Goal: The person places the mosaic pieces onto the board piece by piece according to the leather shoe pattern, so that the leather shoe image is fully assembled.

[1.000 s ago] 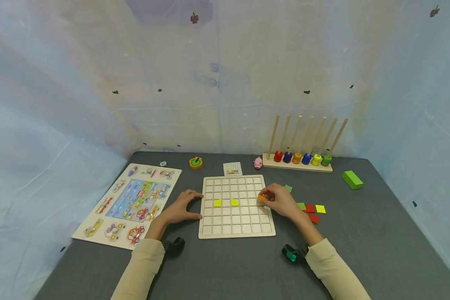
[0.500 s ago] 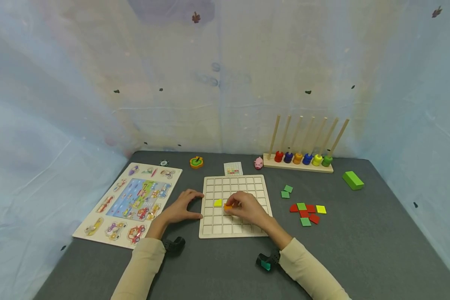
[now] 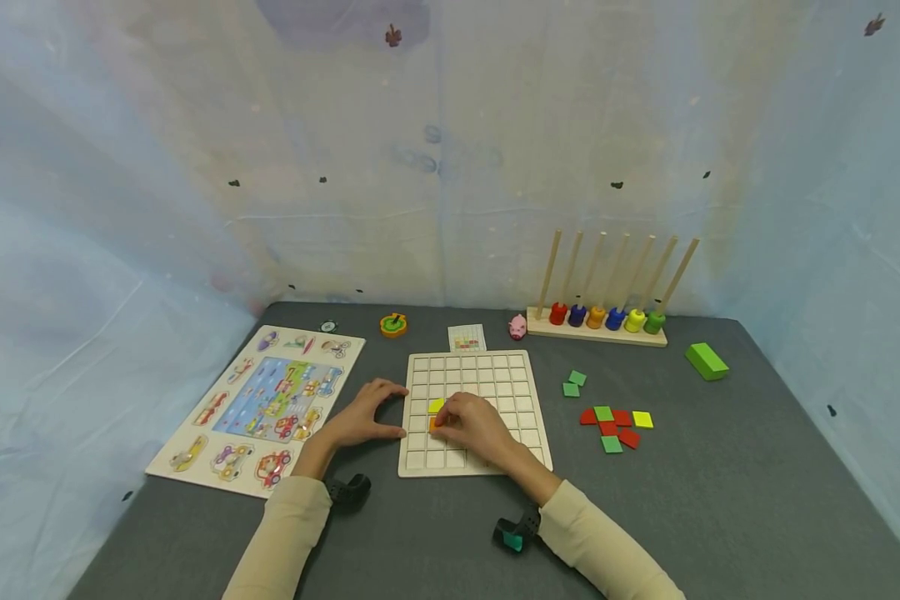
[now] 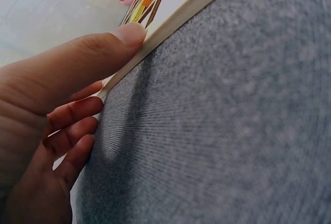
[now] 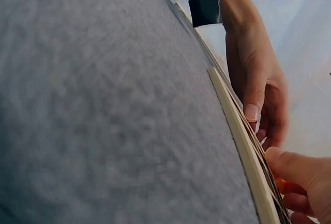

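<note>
Watching the head view, I see that the right hand (image 3: 472, 422) has crossed from the right edge of the grid board (image 3: 525, 400) to its left side, pinching an orange piece (image 3: 433, 425). That piece is now just beside the yellow tile (image 3: 436, 406), on its near side, so I judge the work has reached the placing step; whether it lies flat in a square I cannot tell. The left hand (image 3: 367, 410) has stayed at the board's left edge, fingers spread and relaxed, with the picture puzzle (image 3: 191, 433) near its outer side, which leaves it little room leftward. Rightward, the gray tabletop (image 3: 435, 542) runs between board and loose tiles (image 3: 608, 427), room enough, I think, for backing out. My left wrist view shows the thumb (image 4: 129, 32) against the pale edge, holding nothing up. From the right wrist, I find a sliver of orange by the fingertips, close above the board's rim, with tabletop stretching wide beyond it.
</note>
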The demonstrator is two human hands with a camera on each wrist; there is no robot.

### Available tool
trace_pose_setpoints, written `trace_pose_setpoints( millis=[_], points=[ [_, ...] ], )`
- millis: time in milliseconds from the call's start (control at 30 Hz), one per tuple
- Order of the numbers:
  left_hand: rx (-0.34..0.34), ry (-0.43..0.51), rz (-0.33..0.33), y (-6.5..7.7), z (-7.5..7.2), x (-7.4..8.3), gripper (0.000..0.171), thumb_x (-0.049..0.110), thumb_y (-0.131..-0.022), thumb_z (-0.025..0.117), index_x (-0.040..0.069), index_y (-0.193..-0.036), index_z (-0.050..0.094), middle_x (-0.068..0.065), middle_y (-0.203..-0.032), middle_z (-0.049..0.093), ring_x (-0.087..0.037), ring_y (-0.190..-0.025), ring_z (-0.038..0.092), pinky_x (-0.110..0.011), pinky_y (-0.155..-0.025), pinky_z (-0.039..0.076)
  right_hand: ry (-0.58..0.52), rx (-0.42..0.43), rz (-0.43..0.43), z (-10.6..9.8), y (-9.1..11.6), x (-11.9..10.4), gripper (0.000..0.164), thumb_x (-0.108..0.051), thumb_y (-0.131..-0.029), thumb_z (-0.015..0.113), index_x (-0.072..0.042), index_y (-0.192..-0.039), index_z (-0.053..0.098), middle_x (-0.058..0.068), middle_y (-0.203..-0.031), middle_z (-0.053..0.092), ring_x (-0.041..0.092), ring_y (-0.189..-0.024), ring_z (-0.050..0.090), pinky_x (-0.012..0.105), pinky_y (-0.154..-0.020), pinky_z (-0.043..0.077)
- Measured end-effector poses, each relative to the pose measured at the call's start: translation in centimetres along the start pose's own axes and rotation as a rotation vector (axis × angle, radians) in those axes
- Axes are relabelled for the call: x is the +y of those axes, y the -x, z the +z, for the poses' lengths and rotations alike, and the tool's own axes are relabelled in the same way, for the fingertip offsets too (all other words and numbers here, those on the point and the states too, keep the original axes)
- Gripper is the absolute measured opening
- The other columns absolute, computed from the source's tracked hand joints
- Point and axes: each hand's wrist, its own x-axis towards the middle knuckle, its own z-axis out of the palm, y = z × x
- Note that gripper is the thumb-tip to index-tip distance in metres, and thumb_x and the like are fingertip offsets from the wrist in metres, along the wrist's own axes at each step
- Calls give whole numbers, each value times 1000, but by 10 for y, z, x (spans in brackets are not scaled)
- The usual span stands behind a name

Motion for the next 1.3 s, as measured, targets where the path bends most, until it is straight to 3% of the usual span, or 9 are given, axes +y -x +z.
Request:
trace_pose_setpoints(
  millis=[200, 533, 700, 933, 1300],
  points=[
    [0, 8, -6, 0, 0, 1, 67, 34, -77, 77, 8, -132, 49, -11, -129, 41, -29, -119, 36, -52, -98, 32, 41, -10, -25, -5, 2, -1, 5, -20, -80, 75, -16, -83, 75, -1, -93, 63, 12, -88, 56, 29, -75, 47],
    [-2, 14, -10, -1, -1, 2, 67, 34, -76, 77, 8, -132, 49, -11, -129, 42, -28, -118, 37, -52, -98, 32, 105, 27, -89, 1, 0, 2, 6, -18, -81, 73, -15, -86, 75, 0, -93, 63, 13, -89, 55, 29, -77, 47],
    [-7, 6, -16, -1, 0, 1, 67, 35, -77, 77, 8, -132, 49, -11, -129, 42, -29, -119, 36, -52, -99, 31, 12, 13, -75, -6, 2, 5, 16, -18, -82, 73, -12, -96, 72, 3, -96, 59, 16, -87, 54, 31, -75, 46],
    [-2, 4, -12, 0, -1, 2, 68, 34, -76, 77, 8, -132, 49, -11, -130, 42, -29, -120, 35, -51, -100, 30, -118, 5, -20, -36, 12, 25, 28, -16, -82, 72, -5, -107, 67, 10, -100, 61, 22, -84, 58, 33, -71, 49],
    [-5, 0, -15, 1, -1, 2, 69, 35, -76, 77, 8, -132, 49, -11, -130, 41, -28, -120, 35, -51, -100, 30, -86, 22, 75, -104, 56, 65, 24, -13, -82, 72, -5, -104, 68, 7, -99, 61, 25, -84, 59, 41, -68, 50]
  ],
)
